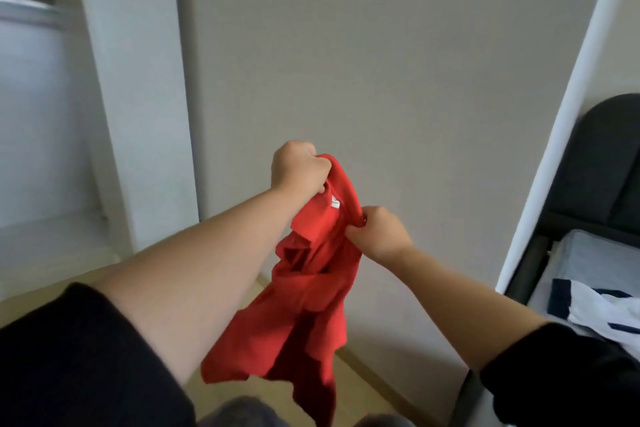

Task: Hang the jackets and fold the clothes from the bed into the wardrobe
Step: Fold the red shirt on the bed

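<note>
Red polo shirt (311, 288): one, collared, with a white neck label showing inside the collar. Held in the air in front of the person, above the wooden floor (367, 388), its body hanging down bunched and twisted, the hem lowest. It touches neither bed nor wardrobe.

Left hand (298, 168): above and to the left of the shirt's collar, fist closed, fingers (320, 172) curled round the top of the collar band. This is the higher of the two holds.

Right hand (379, 232): to the right of the shirt, lower than the left, fingers (356, 227) pinching the collar edge or shoulder seam; which of the two cannot be told. Both holds sit close together at the neck, so the cloth below them hangs free.

Risks, as judged: with both grips at the collar, the shirt cannot spread flat; a fold begun from here would trap the twist and come out crooked. The pinch on the right is slight, and a shake to open the shirt could pull the cloth out of it. The hem hangs low and may brush the floor.

Wardrobe (131, 80): white, to the left of the shirt, open, with a shelf and a hanging rail partly in view, blurred.

Bed (588, 253): to the right of the shirt, dark headboard, pale sheet.

White garment with navy trim (602, 308): lying on the bed, well apart from the shirt, not yet handled.

Wall (381, 62): plain grey, behind the shirt.
</note>
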A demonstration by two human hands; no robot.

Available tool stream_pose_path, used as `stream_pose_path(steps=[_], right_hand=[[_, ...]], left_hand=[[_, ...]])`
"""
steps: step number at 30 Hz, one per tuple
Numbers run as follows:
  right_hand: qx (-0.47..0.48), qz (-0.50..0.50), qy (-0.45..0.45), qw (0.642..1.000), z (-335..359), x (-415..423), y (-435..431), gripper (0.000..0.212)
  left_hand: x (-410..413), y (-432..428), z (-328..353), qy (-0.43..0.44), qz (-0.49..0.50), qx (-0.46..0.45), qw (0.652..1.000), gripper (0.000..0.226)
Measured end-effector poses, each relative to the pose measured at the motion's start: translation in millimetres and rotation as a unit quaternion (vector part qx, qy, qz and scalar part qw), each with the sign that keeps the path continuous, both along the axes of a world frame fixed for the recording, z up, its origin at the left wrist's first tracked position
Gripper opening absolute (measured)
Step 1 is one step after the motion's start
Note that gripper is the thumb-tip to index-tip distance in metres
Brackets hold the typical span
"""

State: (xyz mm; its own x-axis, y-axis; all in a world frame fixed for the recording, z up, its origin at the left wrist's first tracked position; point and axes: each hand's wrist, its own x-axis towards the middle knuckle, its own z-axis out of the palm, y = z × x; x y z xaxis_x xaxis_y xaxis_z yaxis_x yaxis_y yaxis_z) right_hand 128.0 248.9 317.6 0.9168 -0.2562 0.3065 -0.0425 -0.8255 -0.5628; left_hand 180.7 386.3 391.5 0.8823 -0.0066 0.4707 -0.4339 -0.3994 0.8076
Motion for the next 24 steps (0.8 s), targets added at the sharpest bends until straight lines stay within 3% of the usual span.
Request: stream_pose_path(steps=[3,8,12,14,16,18,21,22,24], right_hand=[[-0.14,-0.081,-0.012,0.987,9.6,6.8,-8.9,0.017],[-0.316,-0.143,-0.012,0.938,28.3,12.0,-25.9,0.023],[-0.353,-0.154,0.061,0.921,33.9,8.7,-45.1,0.026],[-0.348,-0.155,0.05,0.923,38.8,7.0,-46.7,0.025],[-0.332,-0.161,-0.029,0.929,46.6,7.2,-48.7,0.023],[-0.325,-0.17,-0.043,0.929,55.0,5.7,-51.9,0.023],[-0.349,-0.141,0.138,0.916,54.2,0.1,-59.8,0.028],[-0.354,-0.145,0.142,0.913,51.3,-2.9,-61.7,0.029],[-0.331,-0.161,0.076,0.926,45.3,-4.4,-66.2,0.027]], left_hand=[[6.6,9.5,-1.9,-0.005,0.041,-0.017,0.999,0.01],[17.3,25.0,-7.5,-0.066,0.126,0.129,0.981,0.027],[24.2,37.4,-11.4,-0.051,0.135,0.283,0.948,0.018],[24.6,38.1,-10.3,-0.031,0.137,0.3,0.944,0.015],[22.7,36.8,-5.7,-0.029,0.151,0.258,0.954,0.015],[17.5,35.5,-2.7,0.019,0.137,0.28,0.95,0.014],[11.4,30.7,-9.5,0.257,0.029,0.324,0.91,0.025],[13.0,29.9,-11.7,0.296,-0.001,0.312,0.903,0.027],[18.2,28.9,-14.3,0.278,0.005,0.274,0.921,0.03]])
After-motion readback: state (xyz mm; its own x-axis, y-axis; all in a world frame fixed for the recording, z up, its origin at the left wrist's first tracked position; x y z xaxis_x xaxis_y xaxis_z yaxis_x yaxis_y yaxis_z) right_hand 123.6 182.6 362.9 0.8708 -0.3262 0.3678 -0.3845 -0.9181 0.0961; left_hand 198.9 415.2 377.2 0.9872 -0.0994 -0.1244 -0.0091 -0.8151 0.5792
